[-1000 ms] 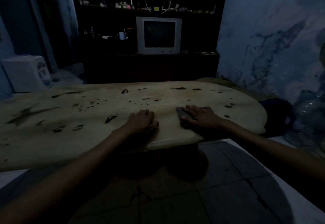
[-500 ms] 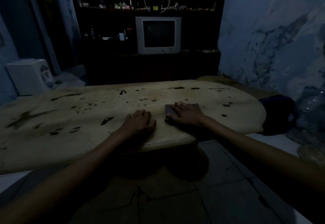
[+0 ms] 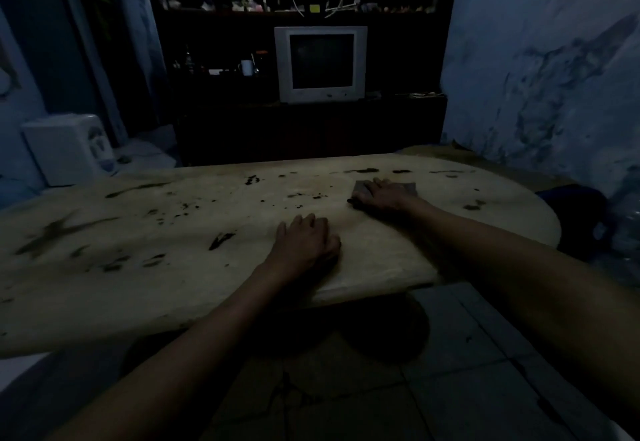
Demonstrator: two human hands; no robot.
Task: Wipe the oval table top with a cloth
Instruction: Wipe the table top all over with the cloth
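Head view, dim room: a person leans over a pale oval desk [image 3: 145,267] marked with dark stains. The right hand [image 3: 382,194] lies flat, fingers spread, pressing a small grey cloth [image 3: 408,187] onto the desk toward its far right side, near a row of dark spots — the open palm likely gives even pressure for wiping. The left hand [image 3: 304,241] rests on the desk near the near edge, fingers loosely curled and holding nothing, probably bracing the body while the other arm reaches.

Compared with a second ago, the right hand and cloth have slid away from the near edge toward the far side, and the arm is stretched further. The left hand has hardly moved — it sits in much the same spot. A grey television [image 3: 320,64] stands on a dark shelf beyond.
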